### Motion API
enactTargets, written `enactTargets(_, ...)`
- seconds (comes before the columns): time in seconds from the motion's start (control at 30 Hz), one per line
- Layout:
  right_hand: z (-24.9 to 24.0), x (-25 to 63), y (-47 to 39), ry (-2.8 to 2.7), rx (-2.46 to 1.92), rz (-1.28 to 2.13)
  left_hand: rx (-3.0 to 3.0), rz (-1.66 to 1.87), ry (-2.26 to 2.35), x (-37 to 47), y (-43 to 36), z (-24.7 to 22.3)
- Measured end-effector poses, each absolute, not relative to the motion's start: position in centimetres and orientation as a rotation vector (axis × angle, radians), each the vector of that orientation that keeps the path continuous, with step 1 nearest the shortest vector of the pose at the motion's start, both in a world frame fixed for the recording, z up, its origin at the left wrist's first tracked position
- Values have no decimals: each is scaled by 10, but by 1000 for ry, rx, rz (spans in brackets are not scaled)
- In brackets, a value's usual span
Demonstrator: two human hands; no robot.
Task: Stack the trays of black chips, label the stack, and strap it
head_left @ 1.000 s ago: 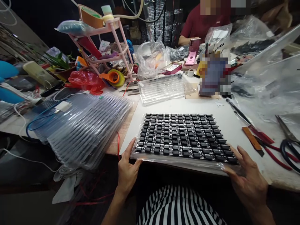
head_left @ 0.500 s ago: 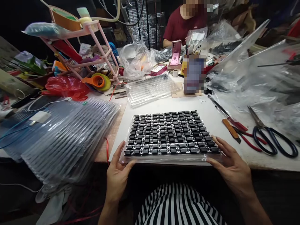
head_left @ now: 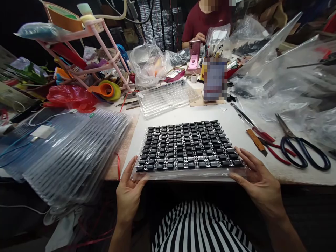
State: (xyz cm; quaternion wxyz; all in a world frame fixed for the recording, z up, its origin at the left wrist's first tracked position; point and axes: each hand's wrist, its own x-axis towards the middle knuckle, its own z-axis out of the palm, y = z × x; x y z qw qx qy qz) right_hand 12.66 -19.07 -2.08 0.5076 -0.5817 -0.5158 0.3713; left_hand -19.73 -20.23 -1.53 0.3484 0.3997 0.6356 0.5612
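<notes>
A clear plastic tray [head_left: 183, 173] lies at the table's front edge in the head view. Rows of small black circuit boards [head_left: 187, 147], each with a dark chip and pale pins, fill it. My left hand [head_left: 130, 192] grips the tray's near left corner, thumb in front and fingers along the side. At the near right corner my right hand [head_left: 262, 183] holds it the same way. The fingertips underneath are partly hidden.
Left lies a stack of clear trays [head_left: 78, 150]; behind is another clear tray [head_left: 165, 98]. Scissors [head_left: 291, 136], pliers [head_left: 273, 143] and a utility knife [head_left: 256, 140] lie right, near plastic bags [head_left: 283, 94]. A co-worker [head_left: 207, 24] sits opposite.
The view has shifted slightly, so most things sit a little higher and further left. Both my hands keep their hold on the tray. A hand of the co-worker has come into sight.
</notes>
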Motion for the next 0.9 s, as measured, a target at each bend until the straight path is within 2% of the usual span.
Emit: enactTargets(0.9,-23,130,-192,-1248,-1370,943,1078,1385,1711,-195,-204,-15)
